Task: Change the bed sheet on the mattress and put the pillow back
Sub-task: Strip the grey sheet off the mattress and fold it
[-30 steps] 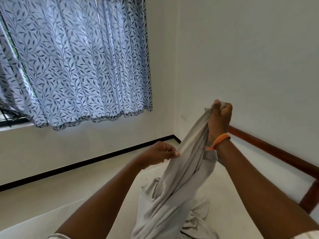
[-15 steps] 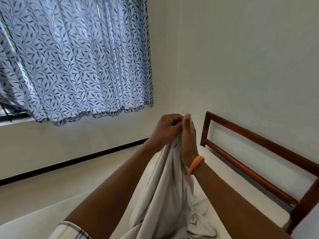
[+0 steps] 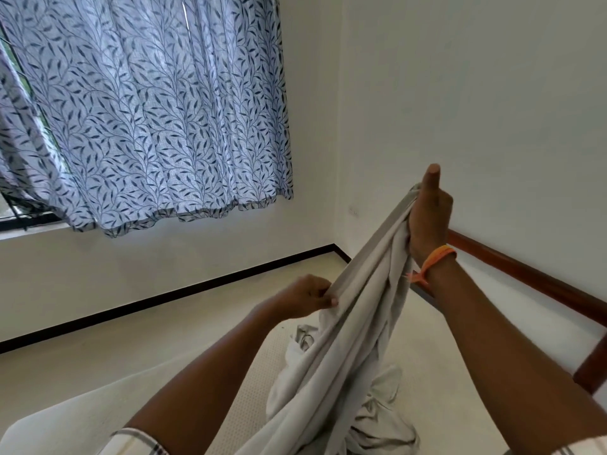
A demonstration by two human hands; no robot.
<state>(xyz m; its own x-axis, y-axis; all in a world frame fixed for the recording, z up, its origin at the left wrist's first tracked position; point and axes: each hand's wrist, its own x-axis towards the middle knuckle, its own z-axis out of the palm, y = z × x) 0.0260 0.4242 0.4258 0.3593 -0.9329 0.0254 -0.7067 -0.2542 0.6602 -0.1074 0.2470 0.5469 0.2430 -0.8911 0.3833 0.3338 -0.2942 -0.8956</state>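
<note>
We see a bare cream mattress (image 3: 433, 372) in a wooden bed frame (image 3: 525, 277) against a white wall (image 3: 476, 110), with a cream floor (image 3: 115, 349) and a leaf-patterned curtain (image 3: 147, 110) over the window. The grey bed sheet (image 3: 345, 349) lies bunched on the mattress and rises as a twisted band between our hands. Half a second ago both hands were together at the top of the sheet; now the right hand (image 3: 428, 215) is raised and grips the upper end, thumb up, while the left hand (image 3: 305, 298) is lower and its fingers (image 3: 325, 297) pinch the edge.
</note>
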